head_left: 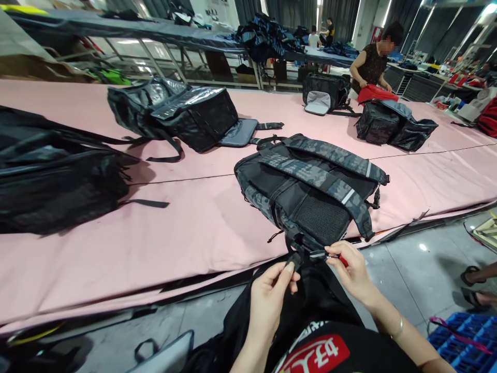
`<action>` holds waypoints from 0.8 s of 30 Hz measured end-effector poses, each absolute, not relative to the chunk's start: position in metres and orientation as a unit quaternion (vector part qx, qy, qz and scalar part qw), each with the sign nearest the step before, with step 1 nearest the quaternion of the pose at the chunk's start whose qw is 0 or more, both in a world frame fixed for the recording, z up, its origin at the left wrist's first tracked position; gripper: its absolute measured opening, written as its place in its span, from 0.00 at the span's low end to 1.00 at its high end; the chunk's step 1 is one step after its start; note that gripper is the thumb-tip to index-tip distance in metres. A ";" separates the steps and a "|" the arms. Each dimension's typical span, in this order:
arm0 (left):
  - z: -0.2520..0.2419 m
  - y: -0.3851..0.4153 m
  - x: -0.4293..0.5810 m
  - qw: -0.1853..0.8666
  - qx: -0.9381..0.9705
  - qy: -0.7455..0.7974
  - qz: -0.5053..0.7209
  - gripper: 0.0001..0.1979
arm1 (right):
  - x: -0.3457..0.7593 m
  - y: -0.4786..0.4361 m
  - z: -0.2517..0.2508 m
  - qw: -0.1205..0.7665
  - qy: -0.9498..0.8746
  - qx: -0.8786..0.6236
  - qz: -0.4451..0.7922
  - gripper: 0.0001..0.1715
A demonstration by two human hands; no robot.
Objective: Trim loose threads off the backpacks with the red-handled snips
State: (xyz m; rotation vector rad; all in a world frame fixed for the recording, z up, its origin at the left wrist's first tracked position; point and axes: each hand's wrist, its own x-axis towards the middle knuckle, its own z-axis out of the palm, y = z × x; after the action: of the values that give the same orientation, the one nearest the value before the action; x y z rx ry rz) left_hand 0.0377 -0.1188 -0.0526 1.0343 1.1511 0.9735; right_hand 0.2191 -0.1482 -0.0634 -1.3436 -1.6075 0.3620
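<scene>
While left hand (271,292) pinches strap (296,260), right hand (352,271) grips snips (318,254).

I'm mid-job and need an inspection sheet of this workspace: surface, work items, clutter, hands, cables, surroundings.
Surface: pink table cover, creased in places.
Work items: camouflage backpack lying straps-up at the near edge.
Clutter: black bag at left; open bag with shiny lining behind; more bags farther right.
Hands: left hand pinches a small dark piece beside the backpack; right hand holds a red-handled tool, its exact type unclear.
Cables: none certain; a thin dark line crosses the cover, cord or seam unclear.
Surroundings: co-worker at the far side with red fabric; blue crate at lower right.
</scene>
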 end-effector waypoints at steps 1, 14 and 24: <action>-0.052 -0.118 0.037 0.610 0.442 0.503 0.424 0.12 | 0.221 -0.149 -0.063 0.475 -0.670 -0.551 0.151 0.07; -0.053 -0.120 0.043 0.587 0.479 0.515 0.401 0.12 | 0.218 -0.149 -0.066 0.399 -0.738 -0.533 0.109 0.08; -0.049 -0.116 0.039 0.639 0.445 0.481 0.404 0.13 | 0.218 -0.151 -0.058 0.455 -0.708 -0.514 0.165 0.05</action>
State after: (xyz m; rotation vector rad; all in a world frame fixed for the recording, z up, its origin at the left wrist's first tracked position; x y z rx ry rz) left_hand 0.0392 -0.1156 -0.0491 1.0146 1.0976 0.9222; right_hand 0.2178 -0.1505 -0.0577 -1.2688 -1.7454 0.4072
